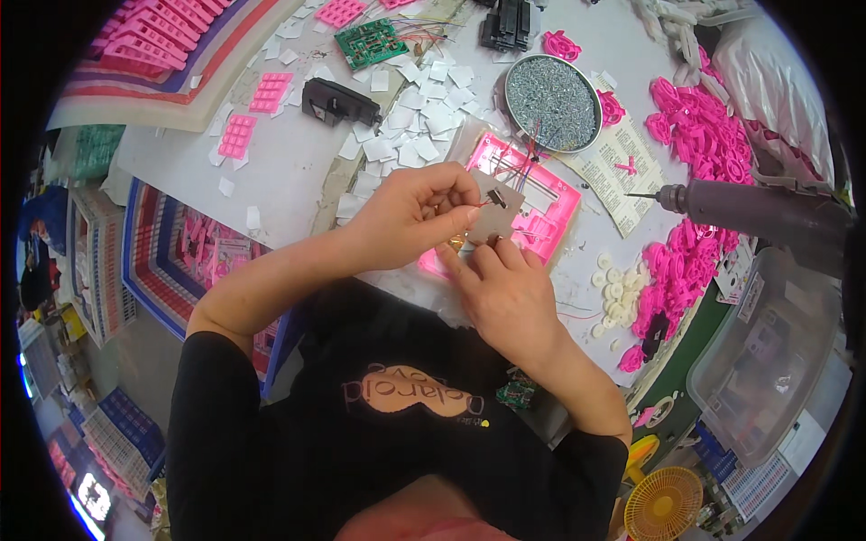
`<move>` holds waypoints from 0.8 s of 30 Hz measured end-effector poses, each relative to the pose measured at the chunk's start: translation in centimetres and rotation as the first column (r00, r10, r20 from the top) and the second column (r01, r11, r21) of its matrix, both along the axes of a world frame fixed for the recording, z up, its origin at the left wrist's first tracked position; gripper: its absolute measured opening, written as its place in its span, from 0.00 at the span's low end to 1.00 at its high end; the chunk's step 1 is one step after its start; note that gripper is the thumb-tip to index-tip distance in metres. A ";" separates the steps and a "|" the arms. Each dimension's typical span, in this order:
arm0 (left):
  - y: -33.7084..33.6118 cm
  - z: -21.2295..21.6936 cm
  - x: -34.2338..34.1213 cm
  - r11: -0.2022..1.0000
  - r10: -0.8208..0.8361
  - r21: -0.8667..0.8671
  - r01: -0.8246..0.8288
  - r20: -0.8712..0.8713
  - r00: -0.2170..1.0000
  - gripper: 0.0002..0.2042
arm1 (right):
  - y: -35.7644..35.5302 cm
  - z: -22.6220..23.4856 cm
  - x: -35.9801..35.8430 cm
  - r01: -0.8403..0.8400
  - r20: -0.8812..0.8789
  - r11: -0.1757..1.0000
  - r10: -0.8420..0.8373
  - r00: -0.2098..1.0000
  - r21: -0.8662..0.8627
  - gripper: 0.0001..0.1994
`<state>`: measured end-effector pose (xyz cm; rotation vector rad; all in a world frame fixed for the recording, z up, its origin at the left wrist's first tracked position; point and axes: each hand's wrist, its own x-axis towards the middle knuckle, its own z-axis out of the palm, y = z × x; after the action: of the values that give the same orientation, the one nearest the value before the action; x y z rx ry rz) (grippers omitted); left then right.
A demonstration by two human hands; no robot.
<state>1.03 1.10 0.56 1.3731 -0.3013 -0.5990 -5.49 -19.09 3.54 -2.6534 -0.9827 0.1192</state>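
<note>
Over an open pink plastic housing (pixel 564 203), my left hand (pixel 419 212) and my right hand (pixel 510 293) hold a brownish-grey square circuit board (pixel 505 221). A small black part (pixel 497 198) sits on the board's face, with a thin wire running toward my left fingertips. My left thumb and index finger are pinched together at the board's left edge; whether they also grip the wire, I cannot tell. From below, my right fingers curl against the board's lower edge. Red, blue and dark wires (pixel 534 149) trail from the board's far side across the housing.
A round tray of screws (pixel 552 101) stands beyond the housing. At the right, a power screwdriver (pixel 722 198) points inward above piled pink plastic parts (pixel 699 135). White discs (pixel 618 293) lie nearby. White paper squares (pixel 424 117), black modules (pixel 338 104) and a green circuit board (pixel 370 42) occupy the far left.
</note>
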 end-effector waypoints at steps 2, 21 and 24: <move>-0.3 0.0 -0.2 0.999 0.048 -0.013 -0.047 0.040 0.998 0.03 | -0.3 0.2 -0.2 0.019 -0.059 1.000 -0.019 0.998 0.001 0.25; 0.3 1.9 -0.3 0.949 -0.154 0.313 0.040 0.346 0.925 0.04 | -1.7 1.1 0.2 0.136 -0.034 0.979 -0.132 0.991 0.154 0.22; 0.1 1.7 -1.1 0.932 -0.199 0.361 0.012 0.485 0.851 0.06 | -1.7 2.2 0.7 0.441 -0.400 0.716 -0.242 0.884 0.542 0.17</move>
<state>-0.06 1.18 2.28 1.8662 -0.7399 -0.3710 -4.81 -20.76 5.70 -2.0598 -0.3147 0.0904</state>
